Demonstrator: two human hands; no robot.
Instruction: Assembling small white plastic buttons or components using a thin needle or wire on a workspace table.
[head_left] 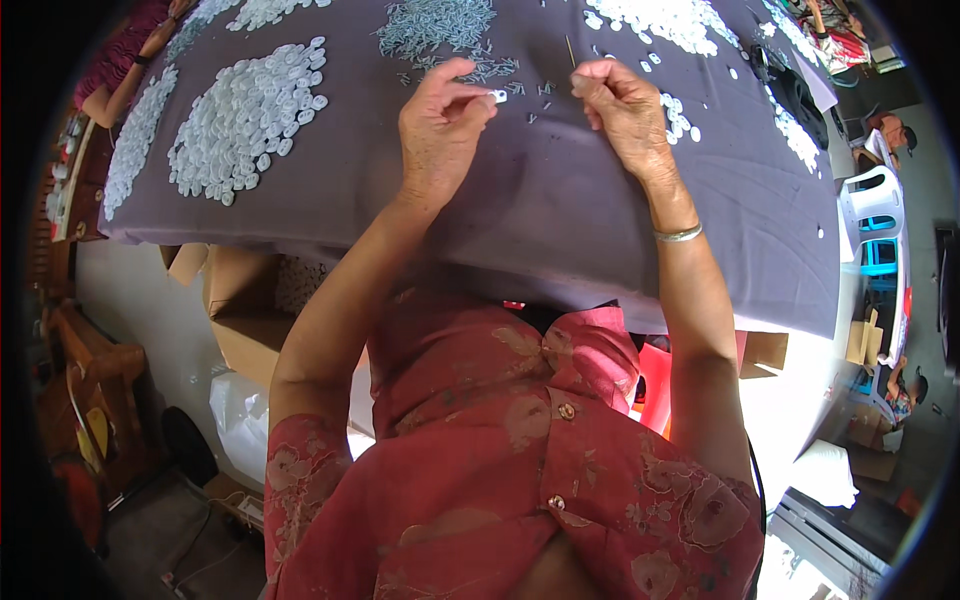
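My left hand pinches a small white plastic piece between thumb and fingertips, above the dark cloth. Across a short gap to its right, my right hand is closed with the fingertips together. A thin, needle-like rod sticks up from that pinch; its lower end is hidden by the fingers. Just beyond the hands lies a heap of small metal screws or pins, too small to tell which. A few loose ones are scattered between the hands. Several white pieces lie beside my right hand.
A dark cloth covers the table. A large pile of white oval pieces sits at left, another at the far right. Another person's arm rests at the far left edge. An open cardboard box stands below the table's edge.
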